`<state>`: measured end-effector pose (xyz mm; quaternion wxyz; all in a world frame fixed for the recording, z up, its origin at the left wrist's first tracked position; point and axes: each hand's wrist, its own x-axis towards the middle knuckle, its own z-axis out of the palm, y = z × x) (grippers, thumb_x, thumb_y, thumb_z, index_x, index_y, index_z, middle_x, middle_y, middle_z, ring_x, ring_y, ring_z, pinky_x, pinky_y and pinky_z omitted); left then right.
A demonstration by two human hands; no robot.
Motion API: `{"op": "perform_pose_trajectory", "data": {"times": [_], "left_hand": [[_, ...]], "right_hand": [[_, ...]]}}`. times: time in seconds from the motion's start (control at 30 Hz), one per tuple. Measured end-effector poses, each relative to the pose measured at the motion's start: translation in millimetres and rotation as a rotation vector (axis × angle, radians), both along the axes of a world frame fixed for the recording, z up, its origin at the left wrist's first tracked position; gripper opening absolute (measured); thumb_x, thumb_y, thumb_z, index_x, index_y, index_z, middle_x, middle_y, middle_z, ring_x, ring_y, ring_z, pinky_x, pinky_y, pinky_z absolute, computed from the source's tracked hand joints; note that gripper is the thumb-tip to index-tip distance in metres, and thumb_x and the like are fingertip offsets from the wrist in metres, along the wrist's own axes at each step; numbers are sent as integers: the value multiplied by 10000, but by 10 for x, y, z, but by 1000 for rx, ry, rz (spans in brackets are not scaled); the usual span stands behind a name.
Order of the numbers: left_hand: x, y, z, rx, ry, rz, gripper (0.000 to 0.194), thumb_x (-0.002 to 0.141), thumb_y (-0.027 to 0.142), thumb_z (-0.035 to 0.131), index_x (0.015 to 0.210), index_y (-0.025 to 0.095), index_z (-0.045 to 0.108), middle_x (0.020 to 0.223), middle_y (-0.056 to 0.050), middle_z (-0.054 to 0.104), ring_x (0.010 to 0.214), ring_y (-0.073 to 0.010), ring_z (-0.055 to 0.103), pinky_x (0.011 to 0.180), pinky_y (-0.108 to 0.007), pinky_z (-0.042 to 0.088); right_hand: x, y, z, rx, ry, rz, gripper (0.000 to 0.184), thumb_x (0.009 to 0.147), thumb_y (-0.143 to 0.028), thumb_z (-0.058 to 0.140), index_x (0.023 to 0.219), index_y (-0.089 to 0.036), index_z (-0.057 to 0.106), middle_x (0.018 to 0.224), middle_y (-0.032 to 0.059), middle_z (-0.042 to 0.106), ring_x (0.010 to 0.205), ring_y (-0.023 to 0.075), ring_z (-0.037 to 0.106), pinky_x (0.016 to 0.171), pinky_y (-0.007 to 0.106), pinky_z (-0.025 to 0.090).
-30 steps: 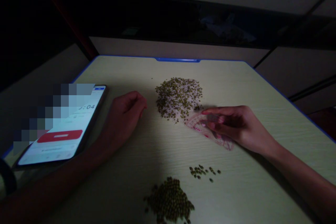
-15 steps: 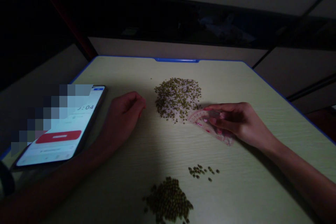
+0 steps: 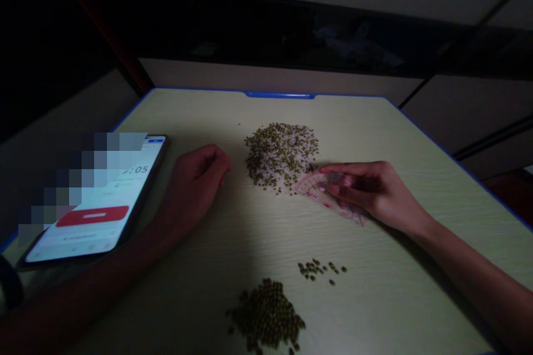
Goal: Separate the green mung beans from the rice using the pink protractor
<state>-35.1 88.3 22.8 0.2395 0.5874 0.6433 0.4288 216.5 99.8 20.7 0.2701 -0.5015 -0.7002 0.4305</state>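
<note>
The right hand (image 3: 375, 191), right of centre in the frame, had its fingers pinched narrow on a clear protractor (image 3: 325, 202) with pink and red markings. The fingers covered part of it, and its left end reached the lower right rim of a mixed pile (image 3: 281, 155) of green beans and small whitish grains, just above the middle of the frame; whether the two touched could not be told. The left hand (image 3: 200, 177), left of centre, was curled into a loose fist near that pile but apart from it; the inside of its grip could not be seen.

At bottom centre sat a heap of green beans (image 3: 268, 316), and up and right of it a small scatter of beans (image 3: 320, 269) lay between the heap and the protractor. One tiny speck (image 3: 239, 124) lay up and left of the mixed pile.

At the left of the frame a lit phone (image 3: 97, 233) lay flat, blurred blocks hiding its upper left part, a red button showing. The left forearm (image 3: 112, 277) ran close below it. A black curved object (image 3: 10, 283) showed at the lower left edge. The pale worktop (image 3: 400, 288) had a blue rim, with a blue handle-like piece (image 3: 281, 95) on its far edge. Beyond it, across the top, ran a dark band (image 3: 250, 28).
</note>
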Motion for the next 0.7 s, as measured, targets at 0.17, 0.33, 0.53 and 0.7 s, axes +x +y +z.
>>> {"op": "perform_pose_trajectory", "data": {"times": [0.17,0.33,0.53,0.7], "left_hand": [[-4,2,-6,-9,-3,4,216,656,319,432,474,202,443,420,65,416,435,-90,388,449,-213,274],[13,-4,19,-23,10,-4,219,670,304,438,478,199,446,432,61,425,452,-93,398,462,-216,284],[3,-5,15,-34,15,-2,224,671,311,436,478,198,437,428,61,414,441,-91,383,451,-217,271],[2,0,1,-27,15,-8,217,670,300,436,478,199,431,434,62,408,457,-92,390,467,-217,284]], "right_hand": [[4,2,12,5,-29,26,354,716,-265,593,1018,-103,678,543,-12,450,466,79,343,429,237,257],[3,-5,24,-6,-43,53,351,721,-257,591,1025,-105,675,535,-17,434,467,74,303,423,231,237],[-2,-5,15,-14,-11,52,339,694,-217,598,1005,-110,683,555,-17,428,476,73,306,429,229,242],[-26,3,9,2,-6,37,357,712,-228,597,1040,-110,675,548,-11,446,489,85,344,447,239,271]]}}
